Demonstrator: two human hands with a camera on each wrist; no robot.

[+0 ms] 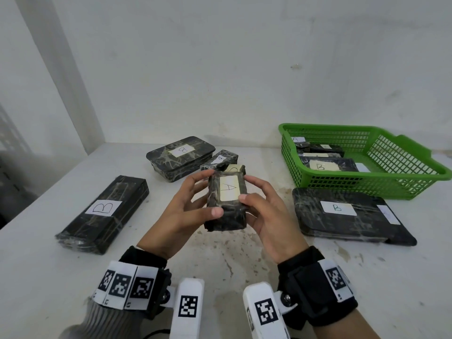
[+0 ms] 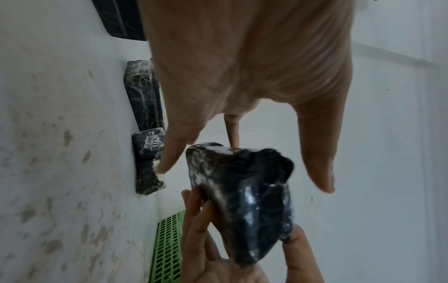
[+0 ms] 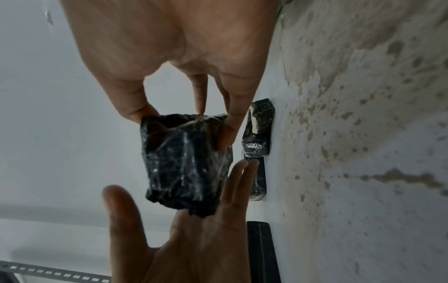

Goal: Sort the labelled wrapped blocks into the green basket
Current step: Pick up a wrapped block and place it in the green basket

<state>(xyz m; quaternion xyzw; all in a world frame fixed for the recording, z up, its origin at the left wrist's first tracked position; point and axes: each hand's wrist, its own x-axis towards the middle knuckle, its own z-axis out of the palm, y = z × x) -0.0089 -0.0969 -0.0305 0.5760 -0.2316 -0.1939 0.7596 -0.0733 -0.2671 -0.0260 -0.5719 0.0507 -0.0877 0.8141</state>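
Note:
A black wrapped block labelled A [image 1: 226, 201] is held above the table's middle between both hands. My right hand [image 1: 248, 189] pinches its right side, thumb on the label's edge and fingers behind. In the right wrist view its thumb and fingers clamp the block [image 3: 184, 162]. My left hand [image 1: 208, 194] lies along the left side with straight fingers. In the left wrist view one left fingertip touches the block [image 2: 242, 201] and the thumb stands clear of it. The green basket [image 1: 367, 187] sits at the right back and holds several labelled blocks, one marked B [image 1: 327, 165].
On the white stained table [image 1: 220, 260] lie a long B block [image 1: 102, 211] at left and a flat B block [image 1: 342, 211] in front of the basket. A wide B block [image 1: 181, 155] and two small blocks [image 1: 220, 160] lie behind the hands. A white wall stands close behind.

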